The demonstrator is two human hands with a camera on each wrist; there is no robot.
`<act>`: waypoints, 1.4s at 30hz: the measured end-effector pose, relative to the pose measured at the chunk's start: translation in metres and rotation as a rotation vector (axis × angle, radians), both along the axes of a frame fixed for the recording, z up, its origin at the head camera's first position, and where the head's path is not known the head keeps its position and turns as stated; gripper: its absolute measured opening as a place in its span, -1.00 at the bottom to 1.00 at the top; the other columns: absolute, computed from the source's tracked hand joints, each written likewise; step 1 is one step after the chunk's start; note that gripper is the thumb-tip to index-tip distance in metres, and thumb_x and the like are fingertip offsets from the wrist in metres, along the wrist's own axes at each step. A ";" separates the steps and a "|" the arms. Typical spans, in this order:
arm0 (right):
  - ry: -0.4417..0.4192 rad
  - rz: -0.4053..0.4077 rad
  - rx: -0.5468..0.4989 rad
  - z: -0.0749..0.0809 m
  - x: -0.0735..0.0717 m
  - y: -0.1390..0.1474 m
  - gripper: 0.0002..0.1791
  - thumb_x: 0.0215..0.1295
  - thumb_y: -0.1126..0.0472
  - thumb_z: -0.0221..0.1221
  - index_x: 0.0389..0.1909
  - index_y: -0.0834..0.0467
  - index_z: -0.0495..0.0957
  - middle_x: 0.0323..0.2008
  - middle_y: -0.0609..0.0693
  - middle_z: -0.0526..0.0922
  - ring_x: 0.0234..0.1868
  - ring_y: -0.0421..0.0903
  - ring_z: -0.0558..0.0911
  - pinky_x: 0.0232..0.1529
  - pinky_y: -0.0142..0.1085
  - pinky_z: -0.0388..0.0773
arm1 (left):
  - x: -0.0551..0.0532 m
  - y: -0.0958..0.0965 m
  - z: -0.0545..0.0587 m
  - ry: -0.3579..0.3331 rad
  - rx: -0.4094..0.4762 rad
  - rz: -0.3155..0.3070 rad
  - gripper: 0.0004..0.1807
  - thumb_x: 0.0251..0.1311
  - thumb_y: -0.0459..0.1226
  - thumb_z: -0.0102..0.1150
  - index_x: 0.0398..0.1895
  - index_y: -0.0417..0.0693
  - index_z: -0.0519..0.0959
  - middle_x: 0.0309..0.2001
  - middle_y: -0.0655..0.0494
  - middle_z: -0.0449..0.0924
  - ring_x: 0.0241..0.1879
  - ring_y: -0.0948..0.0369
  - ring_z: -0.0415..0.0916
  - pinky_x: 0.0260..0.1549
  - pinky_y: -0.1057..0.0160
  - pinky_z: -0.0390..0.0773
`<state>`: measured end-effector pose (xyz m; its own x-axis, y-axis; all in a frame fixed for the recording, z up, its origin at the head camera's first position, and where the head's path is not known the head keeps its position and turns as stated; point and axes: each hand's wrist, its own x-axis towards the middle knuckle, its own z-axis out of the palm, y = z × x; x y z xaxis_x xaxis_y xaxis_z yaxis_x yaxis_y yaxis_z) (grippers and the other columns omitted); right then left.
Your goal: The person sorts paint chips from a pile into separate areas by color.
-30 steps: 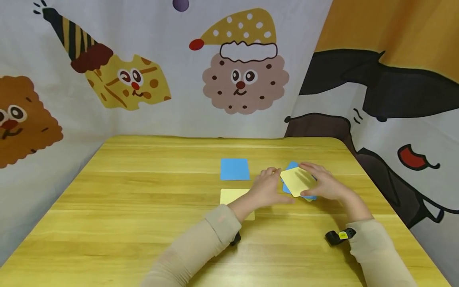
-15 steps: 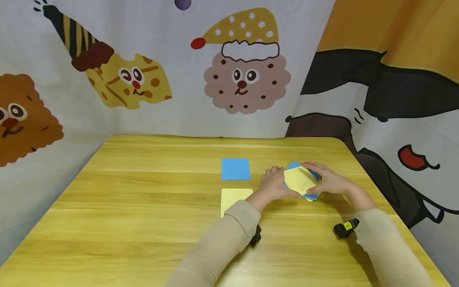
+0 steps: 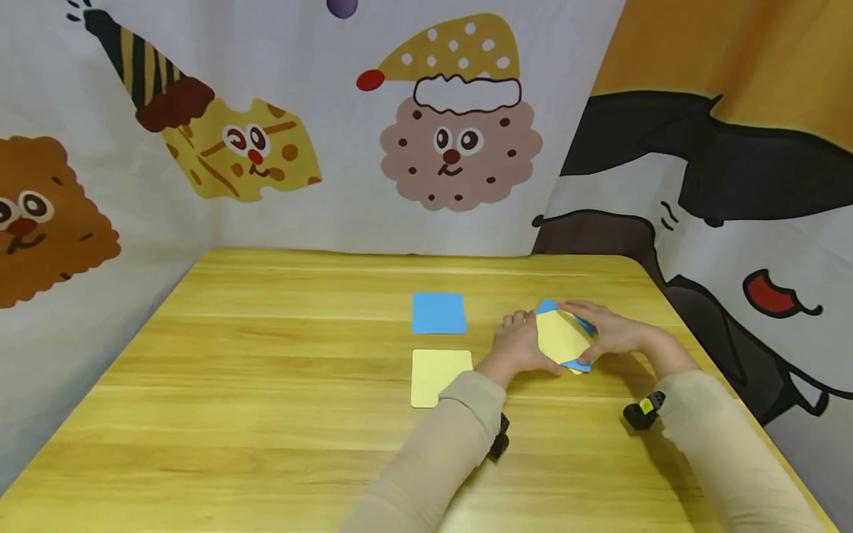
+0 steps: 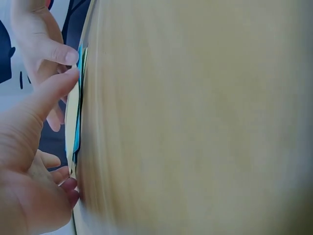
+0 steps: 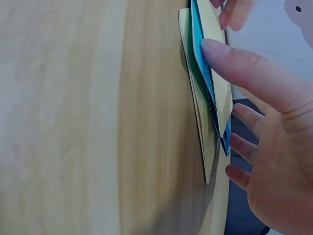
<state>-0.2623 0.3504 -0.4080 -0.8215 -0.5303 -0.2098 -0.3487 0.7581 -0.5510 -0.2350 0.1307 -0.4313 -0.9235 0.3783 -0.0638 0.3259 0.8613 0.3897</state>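
In the head view, a square yellow card [image 3: 563,337] lies turned over a blue card [image 3: 548,306] on a small pile at the table's right. My left hand [image 3: 523,346] holds the yellow card's left side, thumb near, fingers far. On the opposite side, my right hand [image 3: 616,333] spans the same card between thumb and fingers. The right wrist view shows my right thumb [image 5: 244,63] against the edges of the yellow and blue cards, with more yellow sheets [image 5: 198,103] fanned slightly apart beneath. Seen in the left wrist view, my left thumb [image 4: 56,88] touches the top card's edge.
Left of the pile, a single blue card [image 3: 439,313] lies flat on the wooden table [image 3: 233,385]. Nearer to me is a single yellow card [image 3: 436,377], partly covered by my left sleeve [image 3: 466,414]. A cartoon-printed curtain [image 3: 346,178] hangs behind the table.
My left hand has moved right, up to the pile's left side. The top yellow card has shifted slightly right over the blue one. More of the single yellow card shows now.
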 end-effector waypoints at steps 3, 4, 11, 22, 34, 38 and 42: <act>-0.017 -0.002 0.026 0.000 0.000 -0.001 0.23 -0.18 0.03 0.52 0.48 0.22 0.00 0.43 0.31 -0.11 0.36 0.42 -0.16 0.11 0.45 -0.06 | 0.000 0.002 -0.002 0.007 -0.015 0.004 0.29 -0.31 0.31 0.43 0.48 -0.06 0.07 0.32 0.15 0.18 0.25 0.19 0.11 0.16 0.28 0.22; -0.023 -0.003 0.029 0.000 0.000 -0.001 0.22 -0.17 0.03 0.52 0.48 0.22 0.01 0.43 0.31 -0.11 0.36 0.42 -0.16 0.11 0.45 -0.06 | 0.000 0.002 -0.002 0.008 -0.020 0.006 0.29 -0.30 0.30 0.44 0.48 -0.06 0.07 0.32 0.16 0.18 0.24 0.20 0.11 0.17 0.29 0.21; -0.030 0.000 0.029 -0.004 -0.001 -0.001 0.19 -0.12 0.00 0.50 0.47 0.22 0.02 0.43 0.32 -0.13 0.36 0.44 -0.18 0.10 0.45 -0.07 | 0.001 0.004 -0.002 -0.007 -0.022 0.040 0.27 -0.27 0.29 0.43 0.49 -0.06 0.07 0.34 0.16 0.16 0.28 0.19 0.08 0.22 0.29 0.14; 0.022 -0.009 0.042 -0.005 0.001 -0.001 0.17 -0.12 -0.03 0.49 0.46 0.23 0.05 0.43 0.30 -0.07 0.35 0.43 -0.13 0.10 0.46 -0.10 | 0.001 0.003 -0.001 -0.031 0.034 0.049 0.18 -0.16 0.23 0.42 0.49 -0.06 0.07 0.37 0.14 0.13 0.33 0.17 0.06 0.26 0.24 0.13; 0.061 -0.019 0.019 -0.004 0.010 -0.003 0.16 -0.13 -0.06 0.49 0.44 0.25 0.09 0.40 0.33 0.00 0.34 0.42 -0.05 0.10 0.44 -0.03 | 0.005 -0.002 0.005 -0.024 0.115 0.023 0.12 -0.18 0.15 0.48 0.45 -0.03 0.16 0.32 0.19 0.17 0.29 0.22 0.09 0.22 0.27 0.16; 0.059 -0.035 -0.008 -0.002 0.015 -0.002 0.16 -0.15 -0.04 0.51 0.44 0.24 0.10 0.39 0.30 0.00 0.34 0.40 -0.06 0.10 0.43 -0.01 | 0.007 -0.004 0.008 -0.023 0.152 0.003 0.10 -0.19 0.12 0.50 0.44 -0.03 0.18 0.32 0.19 0.17 0.28 0.22 0.10 0.22 0.28 0.15; 0.078 -0.043 -0.035 0.001 0.023 -0.001 0.18 -0.17 -0.04 0.52 0.44 0.25 0.10 0.38 0.30 0.00 0.33 0.38 -0.03 0.10 0.41 0.03 | 0.009 -0.008 0.010 -0.019 0.197 -0.037 0.09 -0.20 0.07 0.53 0.43 -0.03 0.21 0.32 0.18 0.18 0.26 0.22 0.12 0.22 0.28 0.16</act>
<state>-0.2391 0.3490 -0.4069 -0.8568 -0.5000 -0.1261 -0.3590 0.7539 -0.5502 -0.2259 0.1232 -0.4211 -0.9081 0.4188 -0.0026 0.3468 0.7553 0.5561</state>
